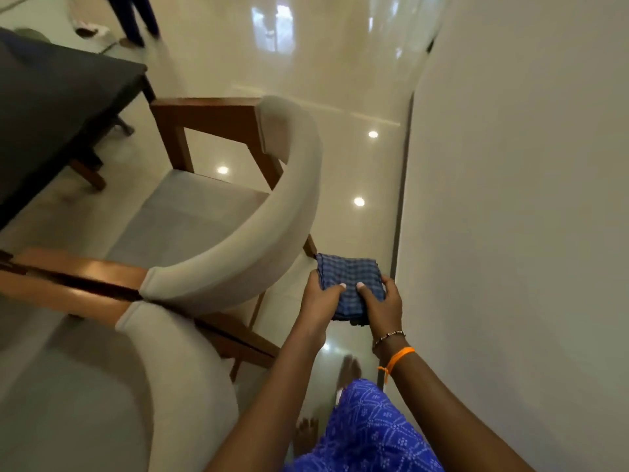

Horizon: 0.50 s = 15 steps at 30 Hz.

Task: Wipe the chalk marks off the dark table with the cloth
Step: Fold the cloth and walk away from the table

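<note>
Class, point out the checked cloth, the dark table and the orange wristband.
checked cloth (343, 272): head view, on its upper folded face.
dark table (51, 107): head view, on its bare top.
orange wristband (401, 355): head view, on the band at the right wrist.

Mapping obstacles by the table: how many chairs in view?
2. One chair stands mid-frame beside the dark table; the other chair sits lower left, nearer the person. More may be hidden off-frame.

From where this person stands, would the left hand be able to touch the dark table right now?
Probably not yet. The left hand grips the folded cloth together with the right hand, and a cushioned chair stands between the person and the dark table. Stepping around the chair looks necessary.
</note>
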Motion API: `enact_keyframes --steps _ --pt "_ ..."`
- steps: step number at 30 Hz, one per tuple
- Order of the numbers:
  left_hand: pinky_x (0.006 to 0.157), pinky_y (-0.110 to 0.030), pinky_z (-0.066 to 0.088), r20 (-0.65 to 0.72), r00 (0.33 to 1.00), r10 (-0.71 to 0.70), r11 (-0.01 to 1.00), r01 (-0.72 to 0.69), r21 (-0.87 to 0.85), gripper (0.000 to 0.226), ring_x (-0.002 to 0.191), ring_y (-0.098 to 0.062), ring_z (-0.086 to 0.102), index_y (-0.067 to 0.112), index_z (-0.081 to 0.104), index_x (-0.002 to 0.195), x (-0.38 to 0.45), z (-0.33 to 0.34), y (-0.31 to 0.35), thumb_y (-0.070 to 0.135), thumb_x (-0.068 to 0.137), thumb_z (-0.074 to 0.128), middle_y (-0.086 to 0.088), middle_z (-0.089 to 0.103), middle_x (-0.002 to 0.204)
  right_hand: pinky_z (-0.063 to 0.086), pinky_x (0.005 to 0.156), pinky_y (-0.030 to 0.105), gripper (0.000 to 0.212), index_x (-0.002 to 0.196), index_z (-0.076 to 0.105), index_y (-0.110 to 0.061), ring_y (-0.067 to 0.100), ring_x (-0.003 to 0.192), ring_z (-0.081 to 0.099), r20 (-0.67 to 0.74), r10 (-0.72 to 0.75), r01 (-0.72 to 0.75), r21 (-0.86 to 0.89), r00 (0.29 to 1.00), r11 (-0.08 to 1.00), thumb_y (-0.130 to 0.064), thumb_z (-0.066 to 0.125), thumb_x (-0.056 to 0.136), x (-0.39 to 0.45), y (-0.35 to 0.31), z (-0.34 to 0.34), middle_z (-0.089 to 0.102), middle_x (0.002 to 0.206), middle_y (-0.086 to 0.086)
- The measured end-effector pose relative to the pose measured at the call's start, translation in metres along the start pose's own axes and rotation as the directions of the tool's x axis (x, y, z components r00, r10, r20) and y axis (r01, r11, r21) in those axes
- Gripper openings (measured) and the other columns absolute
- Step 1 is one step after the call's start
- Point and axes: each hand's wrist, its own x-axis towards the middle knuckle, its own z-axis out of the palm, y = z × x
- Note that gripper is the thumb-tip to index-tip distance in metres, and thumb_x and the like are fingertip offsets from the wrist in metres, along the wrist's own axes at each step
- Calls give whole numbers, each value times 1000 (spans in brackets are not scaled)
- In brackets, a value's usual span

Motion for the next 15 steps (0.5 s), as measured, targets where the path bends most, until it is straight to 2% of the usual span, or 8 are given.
enact_keyframes --steps 4,7,9,11,13,15 --pt "67 -19 49 -22 1000 17 999 -16 47 51 108 -20 56 18 37 134 74 41 32 6 88 53 -4 54 127 52 89 45 32 116 57 -3 32 100 61 -1 62 -62 9 998 998 -8 65 85 101 -23 6 63 110 16" --pt "64 -19 49 -40 998 38 997 -35 73 43 96 -15 59 16 41 128 144 88 75 5 88 52 -5 57 119 52 88 45 31 115 57 1 37 102 60 83 144 -143 -26 986 989 -6 62 86 200 -58 4 62 114 22" --pt "60 -20 48 -73 997 40 996 -34 79 38 87 -11 60 15 44 122 188 113 109 3 86 49 -4 60 110 53 77 38 31 117 54 2 33 94 60 188 199 -188 -75 962 979 -3 57 86 258 -85 3 61 110 20" --pt "59 -23 49 -97 994 46 996 -38 79 36 85 -14 61 14 47 117 226 128 142 1 83 44 -5 62 105 51 71 32 34 120 51 0 26 89 57 262 167 -138 -125 951 983 0 54 86 305 -115 5 59 106 16" --pt "55 -21 48 -123 991 50 997 -44 56 36 84 -14 61 15 49 113 269 144 179 -1 81 40 -1 63 99 50 78 34 38 123 49 -2 25 94 56 316 147 -106 -145 937 984 2 53 86 358 -146 13 57 109 15" --pt "51 -17 46 -165 984 71 997 -70 15 36 79 -9 59 19 47 109 302 153 211 -3 81 37 5 60 92 50 79 36 39 124 48 -3 27 95 56 358 151 -98 -163 921 982 2 53 86 400 -172 27 56 109 15"
